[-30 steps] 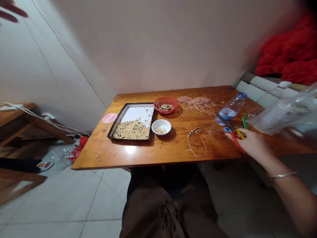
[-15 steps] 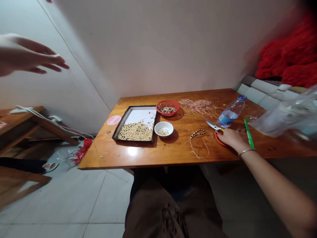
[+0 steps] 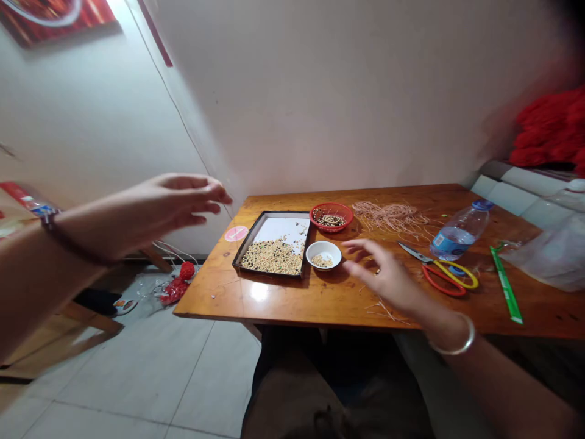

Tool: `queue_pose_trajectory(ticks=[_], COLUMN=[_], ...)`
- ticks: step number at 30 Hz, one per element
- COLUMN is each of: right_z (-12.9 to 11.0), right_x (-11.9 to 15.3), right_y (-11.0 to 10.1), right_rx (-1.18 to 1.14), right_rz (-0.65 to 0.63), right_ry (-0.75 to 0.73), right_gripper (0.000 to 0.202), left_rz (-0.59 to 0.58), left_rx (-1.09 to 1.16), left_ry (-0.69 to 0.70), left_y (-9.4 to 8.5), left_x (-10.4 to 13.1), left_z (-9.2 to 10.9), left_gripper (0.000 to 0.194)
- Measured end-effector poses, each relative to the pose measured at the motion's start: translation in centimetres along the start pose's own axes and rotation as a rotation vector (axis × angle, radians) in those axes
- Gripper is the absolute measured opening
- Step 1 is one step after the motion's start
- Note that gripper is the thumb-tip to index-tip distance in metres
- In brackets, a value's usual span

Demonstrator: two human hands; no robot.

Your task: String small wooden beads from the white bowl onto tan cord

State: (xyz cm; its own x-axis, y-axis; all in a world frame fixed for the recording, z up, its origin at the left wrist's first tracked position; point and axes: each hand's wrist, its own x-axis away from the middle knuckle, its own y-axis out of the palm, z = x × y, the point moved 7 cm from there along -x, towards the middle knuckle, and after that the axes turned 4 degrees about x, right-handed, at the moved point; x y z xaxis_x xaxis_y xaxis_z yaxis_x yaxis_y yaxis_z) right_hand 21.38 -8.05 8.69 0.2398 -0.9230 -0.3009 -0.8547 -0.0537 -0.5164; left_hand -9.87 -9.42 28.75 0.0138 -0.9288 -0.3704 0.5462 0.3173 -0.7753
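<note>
Left hand (image 3: 183, 198) raised left of tray (image 3: 280, 228), fingers bent; can't tell if they pinch anything. Right hand (image 3: 386, 277) over surface (image 3: 283, 305), fingers released and spread, just beside white bowl (image 3: 325, 249) of beads. Red basket (image 3: 331, 228) behind bowl. Scissors (image 3: 432, 261) lie right, near bottle (image 3: 459, 235).

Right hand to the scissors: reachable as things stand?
Probably yes. The right hand looks open and empty, and nothing covers the handles. The scissors lie near its wrist, so it would need to draw back; the bottle stands beyond them.
</note>
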Motion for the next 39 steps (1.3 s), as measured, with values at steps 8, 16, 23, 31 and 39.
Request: queue_pose_trajectory(ticks=[8,16,23,31,39], right_z=[-9.2,-2.6,-4.1,-4.5,-4.5], right_x=[5.6,8.7,11.0,10.6,10.4], right_y=[15.5,9.7,6.2,5.8,0.7], right_rx=[-1.017,-1.13,-0.788,-0.438,-0.363], right_rz=[-0.476,-0.031,-0.129,-0.264,0.059], right_ry=[-0.113,0.394,0.128,0.019,-0.091], right_gripper=[0.066,0.045,0.052,0.054,0.051], left_rz=[-0.309,-0.086,-0.093,-0.203,-1.201], left_rx=[0.391,0.255,0.281,0.121,0.722], left_ry=[-0.252,-0.321,-0.301,-0.29,0.477], left_y=[5.0,2.8,11.6,20.8,25.8], left_x=[8.7,5.6,-3.1,-8.7,15.2], left_z=[0.4,-5.7,-10.4,-10.2,5.4], left_gripper=[0.038,0.038,0.033,0.064,0.067])
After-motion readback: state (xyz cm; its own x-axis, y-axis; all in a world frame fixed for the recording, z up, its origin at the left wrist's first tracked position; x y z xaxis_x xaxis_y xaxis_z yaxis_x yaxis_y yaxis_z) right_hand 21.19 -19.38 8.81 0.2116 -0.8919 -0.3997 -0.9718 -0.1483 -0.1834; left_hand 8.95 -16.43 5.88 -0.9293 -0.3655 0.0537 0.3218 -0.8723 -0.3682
